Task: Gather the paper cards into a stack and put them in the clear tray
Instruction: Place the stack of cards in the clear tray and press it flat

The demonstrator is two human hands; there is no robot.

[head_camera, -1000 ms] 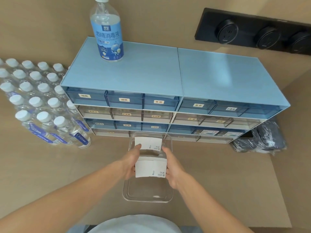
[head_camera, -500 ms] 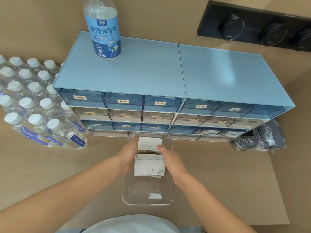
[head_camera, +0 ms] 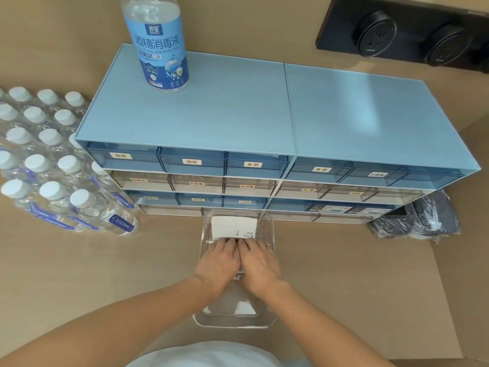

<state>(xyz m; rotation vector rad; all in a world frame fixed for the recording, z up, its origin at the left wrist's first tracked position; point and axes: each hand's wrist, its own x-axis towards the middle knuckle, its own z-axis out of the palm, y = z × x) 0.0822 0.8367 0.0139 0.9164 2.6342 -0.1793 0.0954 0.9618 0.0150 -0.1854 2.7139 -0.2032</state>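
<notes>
The clear tray point(head_camera: 234, 325) lies on the tan surface in front of the drawer unit. White paper cards point(head_camera: 234, 227) with small black print lie inside its far end. My left hand point(head_camera: 218, 263) and my right hand point(head_camera: 260, 266) rest palm down side by side inside the tray. They press on the near part of the cards, fingers together. A sliver of card shows between the two hands; the rest under them is hidden. A white patch shows through the tray's near end.
A blue drawer unit point(head_camera: 211, 123) stands right behind the tray, with a disinfectant bottle point(head_camera: 158, 46) on top. Several capped water bottles point(head_camera: 60, 192) crowd the left. A dark wrapped bundle point(head_camera: 418, 221) lies at the right. A black socket strip point(head_camera: 402, 33) is on the wall.
Both hands lowered the held stack of cards into the tray and now lie flat on top of it, moved closer together. The view has shifted nearer.
</notes>
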